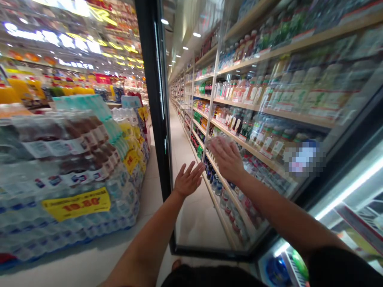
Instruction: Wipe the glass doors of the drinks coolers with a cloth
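Note:
A glass cooler door (191, 223) with a black frame stands swung out in front of me. My right hand (226, 156) lies flat on the glass with its fingers spread. My left hand (188, 180) is open, palm toward the glass, a little lower and to the left, near the door's black edge (155, 99). I cannot tell whether the left hand touches the glass. Neither hand holds anything. The glass shows shelves of bottled drinks (269, 99).
Stacked shrink-wrapped packs of water and soft drink bottles (68, 167) with a yellow price tag (76, 204) fill the left. The tiled aisle floor (89, 263) runs between. The lit cooler interior (344, 207) is at the lower right.

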Available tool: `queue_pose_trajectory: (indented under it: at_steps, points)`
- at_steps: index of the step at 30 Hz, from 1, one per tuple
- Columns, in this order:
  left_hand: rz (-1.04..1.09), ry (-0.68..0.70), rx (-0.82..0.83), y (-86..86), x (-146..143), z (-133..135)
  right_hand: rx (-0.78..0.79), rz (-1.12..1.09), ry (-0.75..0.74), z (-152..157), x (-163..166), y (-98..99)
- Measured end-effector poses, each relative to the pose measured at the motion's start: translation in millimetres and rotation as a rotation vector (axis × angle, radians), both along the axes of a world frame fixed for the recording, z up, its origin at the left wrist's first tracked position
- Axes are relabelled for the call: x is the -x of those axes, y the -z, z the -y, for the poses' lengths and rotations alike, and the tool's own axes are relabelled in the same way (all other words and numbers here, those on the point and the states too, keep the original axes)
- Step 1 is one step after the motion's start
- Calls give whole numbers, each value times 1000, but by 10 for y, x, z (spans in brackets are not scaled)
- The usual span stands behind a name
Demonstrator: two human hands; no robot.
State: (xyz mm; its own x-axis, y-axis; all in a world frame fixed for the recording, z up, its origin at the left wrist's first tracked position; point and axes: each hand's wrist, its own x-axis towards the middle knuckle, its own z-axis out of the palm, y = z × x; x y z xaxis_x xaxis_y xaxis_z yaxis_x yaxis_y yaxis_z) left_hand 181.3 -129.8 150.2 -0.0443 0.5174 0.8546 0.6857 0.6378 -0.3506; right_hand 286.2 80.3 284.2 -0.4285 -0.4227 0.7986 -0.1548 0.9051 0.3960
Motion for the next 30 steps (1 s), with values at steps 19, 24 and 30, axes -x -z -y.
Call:
queue_pose_trajectory:
  at_steps: [19,24,30]
  points:
    - [-92,12,-16,16,14,9,-102,-1,-154,376,342,-920]
    - [-113,41,-41,-13,7,-4,-39,-68,-110,464,406,-877]
    - [-116,39,-48,-27,11,1,-263,3,-134,552,434,-789]
